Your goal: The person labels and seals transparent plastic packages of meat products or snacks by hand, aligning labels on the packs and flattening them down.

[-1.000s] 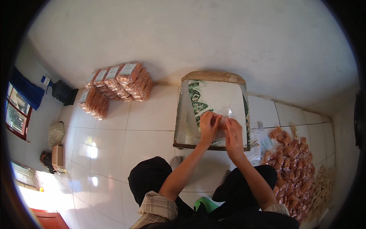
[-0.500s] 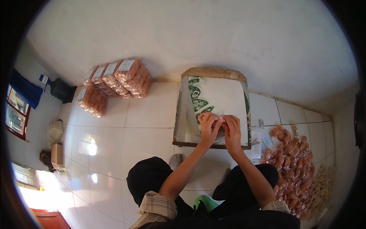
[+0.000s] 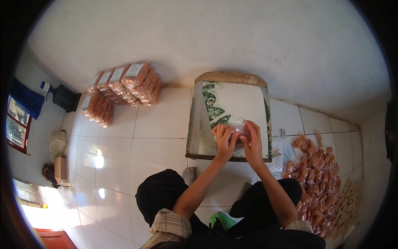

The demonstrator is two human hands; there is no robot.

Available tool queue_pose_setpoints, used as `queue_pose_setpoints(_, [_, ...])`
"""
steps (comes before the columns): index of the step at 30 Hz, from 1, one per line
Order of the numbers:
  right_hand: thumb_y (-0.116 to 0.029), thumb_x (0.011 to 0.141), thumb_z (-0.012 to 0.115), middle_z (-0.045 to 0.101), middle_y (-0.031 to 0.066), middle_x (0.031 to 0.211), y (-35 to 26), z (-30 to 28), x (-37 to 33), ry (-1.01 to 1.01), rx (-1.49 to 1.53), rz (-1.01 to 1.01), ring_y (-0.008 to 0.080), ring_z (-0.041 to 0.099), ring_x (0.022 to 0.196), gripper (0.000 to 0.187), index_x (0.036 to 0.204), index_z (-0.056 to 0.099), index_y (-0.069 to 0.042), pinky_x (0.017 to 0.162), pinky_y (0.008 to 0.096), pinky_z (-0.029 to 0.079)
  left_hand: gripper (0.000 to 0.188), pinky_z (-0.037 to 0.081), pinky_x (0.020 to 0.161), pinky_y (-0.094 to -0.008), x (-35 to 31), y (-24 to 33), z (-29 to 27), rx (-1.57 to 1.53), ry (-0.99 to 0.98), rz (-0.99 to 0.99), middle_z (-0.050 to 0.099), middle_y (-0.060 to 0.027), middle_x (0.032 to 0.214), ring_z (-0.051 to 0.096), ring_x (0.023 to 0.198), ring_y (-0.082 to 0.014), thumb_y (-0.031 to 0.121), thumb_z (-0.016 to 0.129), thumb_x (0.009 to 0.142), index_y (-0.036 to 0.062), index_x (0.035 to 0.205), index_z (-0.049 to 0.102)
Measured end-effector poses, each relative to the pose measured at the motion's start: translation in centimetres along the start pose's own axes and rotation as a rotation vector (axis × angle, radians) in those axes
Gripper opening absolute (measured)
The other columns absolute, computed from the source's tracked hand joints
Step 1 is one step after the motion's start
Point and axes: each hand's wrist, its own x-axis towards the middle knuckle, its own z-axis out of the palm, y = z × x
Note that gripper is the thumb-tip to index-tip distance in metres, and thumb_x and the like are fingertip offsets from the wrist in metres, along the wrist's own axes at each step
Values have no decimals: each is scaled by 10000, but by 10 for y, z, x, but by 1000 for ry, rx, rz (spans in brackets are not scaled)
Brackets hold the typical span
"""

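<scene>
Both my hands are at the near part of a low table topped with a white sheet (image 3: pixel 242 99) bearing a green print. Between them sits a small clear plastic bag (image 3: pixel 238 123) with something reddish-brown inside, partly hidden by my fingers. My left hand (image 3: pixel 224 140) is closed on the bag's left side, its fingers bent and the thumb toward the middle. On the other side my right hand (image 3: pixel 251 141) grips the bag too, thumb inward and fingers pointing away from me. The bag's clear top bulges up past the fingertips.
Right of the table lies a big heap of brown bagged pieces (image 3: pixel 313 182), with pale strips (image 3: pixel 348 207) beyond. Flat clear bags with labels (image 3: pixel 286 154) rest beside the table. Stacked brown packs (image 3: pixel 139 83) stand by the wall at far left. A dark water jug (image 3: pixel 66 98) is further left.
The plastic bag's clear top now spreads wider and rounder above my fingers. My hands have parted slightly, with the right fingers raised a little further from me.
</scene>
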Motion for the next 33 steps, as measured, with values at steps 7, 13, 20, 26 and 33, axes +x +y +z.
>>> queue_pose_setpoints(7, [-172,815,626,491,110,1133,5,-24,21,-155,-242,-17,284,376,1064,353,1106,489,-29,913,365,339,81,266,820,-349,1,7,0,8,-8,-41,479,-37,752,443,766,-200,96,643,773,70,802,571])
queue_pose_setpoints(13, [-166,801,642,512,109,1157,8,-29,40,-277,120,60,273,423,1110,292,1047,545,-41,965,356,327,86,265,825,-353,2,8,-3,7,-33,-18,480,-36,755,447,775,-202,98,639,774,78,820,570])
queue_pose_setpoints(20, [-145,774,677,599,94,935,-8,-45,45,-401,-52,121,231,536,947,209,954,636,-46,838,315,416,127,256,882,-360,6,11,-5,-14,-40,-22,534,-39,819,490,801,-192,94,632,767,83,869,557])
queue_pose_setpoints(26, [-103,769,670,613,82,865,-9,-44,35,-212,-6,82,209,573,816,160,913,647,-36,745,296,443,97,245,1007,-380,13,19,-4,28,-107,-15,579,-27,785,543,743,-157,93,630,794,68,863,568])
queue_pose_setpoints(33, [-165,688,769,537,60,883,12,-68,28,-23,78,70,182,514,811,368,940,545,-16,736,284,417,80,331,950,-388,12,17,3,-55,-61,-34,565,-27,707,550,659,-170,53,637,789,60,787,557])
